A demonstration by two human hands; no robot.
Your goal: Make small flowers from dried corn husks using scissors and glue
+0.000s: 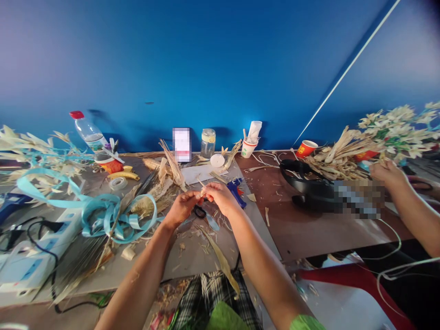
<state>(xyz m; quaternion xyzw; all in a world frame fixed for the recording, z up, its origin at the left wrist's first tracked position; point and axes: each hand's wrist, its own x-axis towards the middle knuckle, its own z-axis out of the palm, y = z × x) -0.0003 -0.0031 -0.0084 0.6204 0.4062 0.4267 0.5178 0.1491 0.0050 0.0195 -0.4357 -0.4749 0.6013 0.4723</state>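
My left hand (184, 207) and my right hand (222, 196) meet above the table, fingertips pinched close together. Between them is a small pale strip, perhaps dried corn husk, whose thin end (200, 180) sticks up; the fingers cover most of it. Just below lie the black handles of scissors (200, 211). A blue glue gun (236, 191) rests to the right of my right hand. Dried corn husks (172, 167) are piled beyond my left hand, and one long husk strip (222, 259) hangs over the table's front edge.
Coiled light-blue ribbon (113, 217) and a white power strip (44, 252) with black cords fill the left. Along the back stand a bottle (90, 133), a phone (182, 144), a glass jar (208, 144) and paper cups (249, 147). A co-worker's hand (390, 176) is at right, beside a black headset (309, 192).
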